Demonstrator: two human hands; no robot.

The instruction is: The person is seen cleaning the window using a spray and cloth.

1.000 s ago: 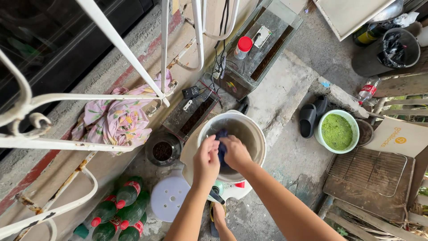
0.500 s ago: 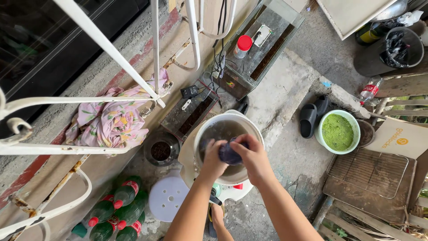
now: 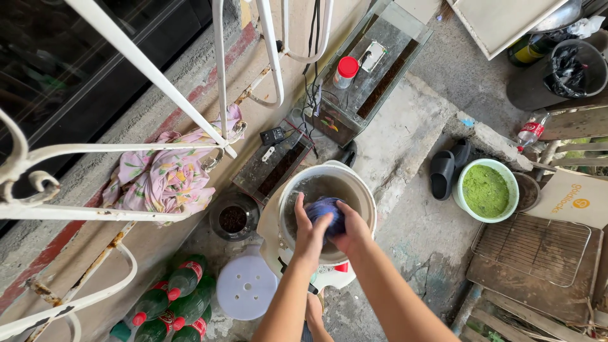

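Concrete floor (image 3: pixel 437 247) carries nearly everything, seen from overhead; white metal window grille (image 3: pixel 133 149) runs across the upper left w/ a pink floral cloth (image 3: pixel 161 180) draped over its lower bar; long glass tank (image 3: pixel 364 69) sits toward the floor's top edge, a red-capped jar (image 3: pixel 346 71) on its cover; a smaller dark tank (image 3: pixel 272 168) lies just below-left of it, black adapter and cables on top; wire rack (image 3: pixel 535 247) on a rusty sheet fills the right edge; white bucket (image 3: pixel 327 218) stands mid-floor, murky water inside, a red-and-white base under it; both hands are over its mouth; left hand (image 3: pixel 308 231) and right hand (image 3: pixel 352 229) have fingers curled tight round a dark blue wad, prob. a sponge or cloth (image 3: pixel 324 212), pressed between them just above the water, inside the bucket's rim; green-filled white bowl (image 3: pixel 486 190) sits right of the bucket, near but apart; black slippers (image 3: pixel 448 168) lie just beside the bowl's left; round white perforated lid (image 3: pixel 246 288) rests at the bucket's lower left; small dark jar (image 3: pixel 234 217) just above that lid, close to the bucket's left wall; green bottles w/ red caps (image 3: pixel 170 301) cluster at the bottom-left corner; black bin (image 3: pixel 557 73) in the top-right corner.
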